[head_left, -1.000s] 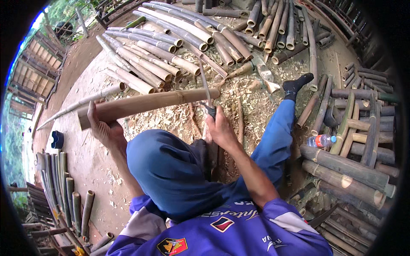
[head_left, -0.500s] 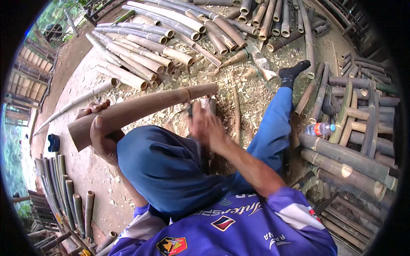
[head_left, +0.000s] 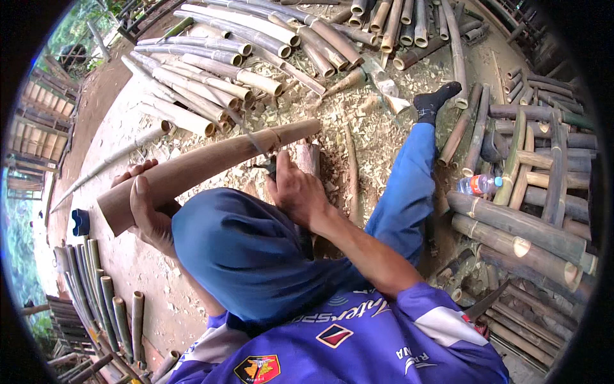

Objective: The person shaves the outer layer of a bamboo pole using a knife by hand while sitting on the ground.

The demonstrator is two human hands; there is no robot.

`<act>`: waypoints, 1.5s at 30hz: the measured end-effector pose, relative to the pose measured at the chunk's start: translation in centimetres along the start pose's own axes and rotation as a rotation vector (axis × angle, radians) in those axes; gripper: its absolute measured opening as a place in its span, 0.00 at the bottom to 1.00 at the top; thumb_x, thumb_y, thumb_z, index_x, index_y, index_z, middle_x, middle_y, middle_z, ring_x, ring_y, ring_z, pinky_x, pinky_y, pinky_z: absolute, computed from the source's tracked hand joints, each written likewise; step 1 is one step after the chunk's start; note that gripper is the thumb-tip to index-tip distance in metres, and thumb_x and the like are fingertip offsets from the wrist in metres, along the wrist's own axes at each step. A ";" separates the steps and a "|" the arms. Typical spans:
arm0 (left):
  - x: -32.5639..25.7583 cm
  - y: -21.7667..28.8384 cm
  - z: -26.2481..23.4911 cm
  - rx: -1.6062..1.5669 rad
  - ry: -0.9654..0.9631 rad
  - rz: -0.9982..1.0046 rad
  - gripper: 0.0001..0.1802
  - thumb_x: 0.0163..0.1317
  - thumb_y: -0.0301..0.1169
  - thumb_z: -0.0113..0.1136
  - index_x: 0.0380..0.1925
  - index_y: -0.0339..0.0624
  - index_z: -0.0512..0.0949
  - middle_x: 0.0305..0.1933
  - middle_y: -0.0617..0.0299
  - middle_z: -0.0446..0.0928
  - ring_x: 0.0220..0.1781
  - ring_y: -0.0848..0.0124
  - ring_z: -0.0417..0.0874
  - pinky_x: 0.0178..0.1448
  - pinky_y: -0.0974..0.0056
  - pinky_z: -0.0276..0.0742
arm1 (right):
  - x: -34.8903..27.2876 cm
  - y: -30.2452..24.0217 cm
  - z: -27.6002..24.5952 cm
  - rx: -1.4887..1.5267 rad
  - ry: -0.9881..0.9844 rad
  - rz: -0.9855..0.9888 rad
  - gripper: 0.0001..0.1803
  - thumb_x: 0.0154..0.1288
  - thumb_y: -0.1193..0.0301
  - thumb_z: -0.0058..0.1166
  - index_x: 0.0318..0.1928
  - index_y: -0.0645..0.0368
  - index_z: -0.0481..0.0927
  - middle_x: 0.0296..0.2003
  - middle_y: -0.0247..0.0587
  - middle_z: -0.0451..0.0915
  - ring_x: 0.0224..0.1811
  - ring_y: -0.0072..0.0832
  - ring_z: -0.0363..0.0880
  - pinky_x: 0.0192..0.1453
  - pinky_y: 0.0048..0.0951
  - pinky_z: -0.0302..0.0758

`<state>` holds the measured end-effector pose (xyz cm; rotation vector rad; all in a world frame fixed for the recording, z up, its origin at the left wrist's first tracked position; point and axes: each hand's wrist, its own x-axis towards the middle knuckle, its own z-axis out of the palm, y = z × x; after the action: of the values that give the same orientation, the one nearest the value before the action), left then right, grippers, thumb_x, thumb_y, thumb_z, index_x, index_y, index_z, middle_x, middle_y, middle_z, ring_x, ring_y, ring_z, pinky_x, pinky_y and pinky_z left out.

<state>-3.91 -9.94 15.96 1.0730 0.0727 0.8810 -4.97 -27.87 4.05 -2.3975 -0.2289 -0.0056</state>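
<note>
Bamboo pole under the blade

Left hand (head_left: 148, 211) clamps the bamboo pole (head_left: 204, 168); right hand (head_left: 295, 193) grips a knife (head_left: 256, 144) laid against it.

The bare earth ground (head_left: 121, 128) carried everything. A carpet of pale bamboo shavings (head_left: 358, 121) covered its middle. A stack of pale cut bamboo poles (head_left: 211, 70) lay on the far left, and darker bamboo stems (head_left: 396, 25) lay at the far edge. Thick greenish-brown bamboo sections (head_left: 518, 230) were piled on the right, with a plastic bottle (head_left: 478, 184) resting among them. Slim dark bamboo lengths (head_left: 96, 294) lay at the near left, a small blue object (head_left: 80, 222) just beyond them.
</note>
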 end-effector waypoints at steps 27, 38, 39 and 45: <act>-0.8 0.8 2.1 -0.019 -0.112 -0.033 0.24 0.56 0.21 0.70 0.52 0.34 0.73 0.46 0.55 0.77 0.52 0.65 0.81 0.64 0.60 0.75 | -0.4 -0.3 -1.1 0.064 -0.024 0.014 0.24 0.76 0.63 0.41 0.55 0.77 0.61 0.35 0.60 0.83 0.29 0.46 0.84 0.32 0.48 0.80; -1.1 0.1 2.2 0.026 0.007 -0.065 0.23 0.55 0.24 0.74 0.50 0.33 0.76 0.45 0.56 0.79 0.49 0.69 0.81 0.60 0.64 0.75 | 0.3 5.6 1.3 0.211 -0.013 0.486 0.29 0.73 0.62 0.47 0.59 0.76 0.56 0.36 0.71 0.81 0.41 0.64 0.83 0.48 0.56 0.81; -1.1 0.1 2.0 0.064 0.045 -0.059 0.24 0.55 0.25 0.75 0.50 0.34 0.77 0.46 0.57 0.79 0.48 0.70 0.80 0.60 0.64 0.74 | 0.4 6.4 1.3 0.178 -0.033 0.432 0.33 0.72 0.63 0.48 0.64 0.76 0.54 0.40 0.73 0.81 0.40 0.63 0.84 0.45 0.55 0.82; -1.1 0.7 2.4 0.240 0.149 0.011 0.25 0.56 0.28 0.76 0.53 0.33 0.78 0.51 0.54 0.79 0.53 0.70 0.78 0.63 0.62 0.73 | -1.1 5.0 3.6 0.134 0.134 0.350 0.33 0.73 0.61 0.47 0.66 0.74 0.56 0.41 0.67 0.83 0.39 0.57 0.86 0.36 0.51 0.84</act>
<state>-3.95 -12.27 17.36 1.2298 0.3027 0.9789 -5.42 -29.30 -2.03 -2.2625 0.2467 0.0108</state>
